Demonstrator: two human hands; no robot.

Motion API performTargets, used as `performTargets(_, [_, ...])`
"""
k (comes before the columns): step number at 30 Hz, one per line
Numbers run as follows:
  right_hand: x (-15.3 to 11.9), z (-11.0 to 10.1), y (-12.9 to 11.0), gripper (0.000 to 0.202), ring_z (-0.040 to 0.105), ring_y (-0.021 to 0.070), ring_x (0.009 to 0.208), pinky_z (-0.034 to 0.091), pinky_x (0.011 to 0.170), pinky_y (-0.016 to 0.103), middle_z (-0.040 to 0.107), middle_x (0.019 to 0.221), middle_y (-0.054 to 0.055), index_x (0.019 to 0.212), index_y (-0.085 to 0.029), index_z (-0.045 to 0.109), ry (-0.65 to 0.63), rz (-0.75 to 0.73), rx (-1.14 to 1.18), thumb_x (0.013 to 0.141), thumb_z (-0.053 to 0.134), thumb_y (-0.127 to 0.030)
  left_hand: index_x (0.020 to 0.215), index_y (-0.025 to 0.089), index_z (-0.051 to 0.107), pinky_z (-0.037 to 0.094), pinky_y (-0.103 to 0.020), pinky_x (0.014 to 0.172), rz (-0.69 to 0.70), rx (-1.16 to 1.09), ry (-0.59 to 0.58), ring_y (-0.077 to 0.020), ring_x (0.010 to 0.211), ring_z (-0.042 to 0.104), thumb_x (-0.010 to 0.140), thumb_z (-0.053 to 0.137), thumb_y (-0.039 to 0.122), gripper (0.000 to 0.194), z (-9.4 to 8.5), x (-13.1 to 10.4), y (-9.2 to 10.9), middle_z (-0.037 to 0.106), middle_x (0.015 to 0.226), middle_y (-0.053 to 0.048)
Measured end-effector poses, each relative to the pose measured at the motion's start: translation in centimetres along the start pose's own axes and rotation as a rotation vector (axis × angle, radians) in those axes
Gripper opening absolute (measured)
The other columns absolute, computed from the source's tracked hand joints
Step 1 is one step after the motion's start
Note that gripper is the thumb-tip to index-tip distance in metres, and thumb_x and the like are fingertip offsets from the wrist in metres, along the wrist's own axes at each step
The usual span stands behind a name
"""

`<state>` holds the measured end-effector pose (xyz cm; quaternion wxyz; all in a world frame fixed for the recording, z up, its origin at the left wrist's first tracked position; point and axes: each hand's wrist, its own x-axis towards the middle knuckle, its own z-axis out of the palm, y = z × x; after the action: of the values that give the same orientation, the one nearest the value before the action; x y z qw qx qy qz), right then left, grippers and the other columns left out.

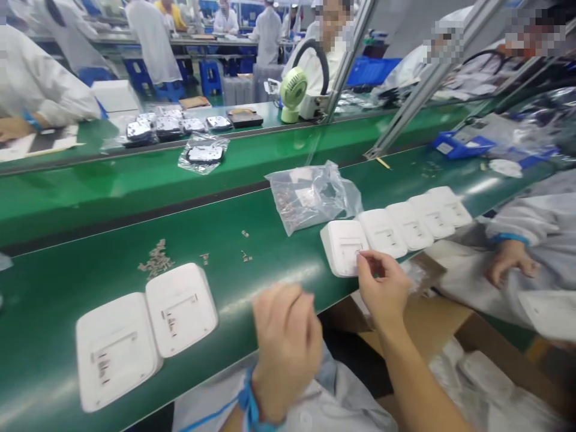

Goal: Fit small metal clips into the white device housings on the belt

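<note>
White plastic, prob.: the nearest case [344,247] sits on the green bench [234,288] at its near edge, right of ctr, first in a row w/ four more cases [409,225] running toward the bench's right end. R hand [382,285] is at its right side; thumb & forefinger tips nearly meet there, v. little gap; can't tell if a small part is pinched btwn them. L hand [288,348] is blurred, fingers loosely curled, over the near edge; can't tell if it holds anything.

Case looks light, stiff & smooth, so prob. a bit slippery; shell should take a firm hold, slots look more delicate. Best grip: across opp. side walls, fingers off the recess. Rounded corners, flat top w/ thin outline & dark slots.

Pair of cases [146,333], same shape, side by side nr the bench's near edge, left; heap of metal bits [155,258] just beyond, loose bits [245,257] farther right. Bits: tiny, angular, prob. hard & fiddly, fingertips only. Clear bag [310,198], thin, crinkled, lies at the far edge.
</note>
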<state>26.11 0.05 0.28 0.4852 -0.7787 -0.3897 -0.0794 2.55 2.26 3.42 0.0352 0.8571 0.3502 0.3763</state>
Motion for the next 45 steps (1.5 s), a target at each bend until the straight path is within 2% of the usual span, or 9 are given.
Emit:
performTargets(2, [0.2,-0.4,1.3,0.021,0.062,0.0182,0.065,0.051,0.063,0.032,0.071,0.078,0.007,0.091,-0.016,0.073,0.025,0.0,-0.038,0.086,0.065,-0.034,0.116,0.017,0.066,0.045,-0.037,0.099,0.137,0.048,-0.113,-0.0226,0.123,0.055,0.095,0.052,0.018,0.024,3.9,2.7,2.2,0.063,0.132,-0.01])
performTargets(5, [0.6,-0.5,2.1,0.02,0.064,0.0193,0.065,0.053,0.067,0.033,0.072,0.078,0.008,0.091,-0.016,0.073,0.015,-0.05,-0.086,0.087,0.065,-0.034,0.14,0.016,0.054,0.039,-0.036,0.106,0.376,0.189,-0.273,-0.0232,0.143,0.038,0.1,0.046,0.031,0.044,8.3,5.7,3.7,0.044,0.157,-0.008])
performTargets(9, [1.4,-0.4,2.2,0.018,0.064,0.0189,0.066,0.054,0.068,0.033,0.073,0.079,0.006,0.09,-0.017,0.073,-0.046,-0.128,-0.078,0.088,0.064,-0.032,0.146,0.006,0.048,0.029,-0.039,0.116,0.388,0.271,-0.336,-0.0248,0.149,0.031,0.102,0.036,0.037,0.054,10.6,6.6,4.4,0.048,0.153,-0.014])
performTargets(16, [0.8,0.0,-0.3,0.01,0.066,0.0158,0.071,0.055,0.066,0.029,0.072,0.086,0.004,0.089,-0.021,0.073,-0.259,-0.344,0.047,0.091,0.063,-0.024,0.143,0.01,0.053,0.04,-0.04,0.099,0.309,0.35,-0.335,-0.0258,0.144,0.036,0.104,0.034,0.039,0.052,7.4,2.7,4.3,0.052,0.15,-0.012])
performTargets(20, [-0.3,0.9,-1.7,0.013,0.07,0.0173,0.077,0.058,0.071,0.03,0.073,0.088,0.005,0.087,-0.022,0.074,-0.248,-0.461,0.006,0.091,0.062,-0.022,0.142,0.01,0.054,0.039,-0.039,0.096,0.257,0.401,-0.316,-0.0259,0.145,0.033,0.103,0.034,0.039,0.052,6.4,1.2,3.9,0.053,0.15,-0.013])
performTargets(25, [-0.6,1.1,-1.8,0.015,0.069,0.017,0.077,0.059,0.07,0.03,0.072,0.087,0.005,0.087,-0.021,0.075,-0.212,-0.521,-0.038,0.092,0.06,-0.019,0.143,0.009,0.053,0.039,-0.038,0.095,0.258,0.379,-0.332,-0.0262,0.142,0.037,0.103,0.033,0.04,0.054,6.6,0.9,3.6,0.052,0.15,-0.014])
performTargets(32, [-0.5,0.5,-1.9,0.017,0.067,0.0185,0.081,0.058,0.071,0.033,0.07,0.09,0.006,0.09,-0.023,0.076,-0.31,-0.539,-0.084,0.093,0.06,-0.021,0.146,0.009,0.049,0.039,-0.04,0.096,0.254,0.361,-0.35,-0.0277,0.142,0.036,0.102,0.035,0.044,0.058,6.7,0.7,3.6,0.05,0.151,-0.016])
performTargets(40, [-1.1,1.2,-2.6,0.008,0.068,0.0178,0.072,0.057,0.069,0.033,0.073,0.083,0.003,0.094,-0.022,0.071,-0.189,-0.349,0.039,0.089,0.064,-0.021,0.148,0.01,0.046,0.04,-0.039,0.099,0.254,0.368,-0.346,-0.027,0.147,0.031,0.102,0.038,0.042,0.058,6.3,0.9,3.6,0.044,0.156,-0.014])
performTargets(45, [-0.8,1.1,-2.7,0.01,0.065,0.0162,0.069,0.054,0.065,0.031,0.072,0.078,0.001,0.086,-0.022,0.071,-0.227,-0.381,0.019,0.089,0.062,-0.02,0.147,0.01,0.049,0.041,-0.039,0.098,0.259,0.38,-0.345,-0.0274,0.145,0.033,0.102,0.036,0.042,0.056,6.4,0.9,3.6,0.047,0.154,-0.015])
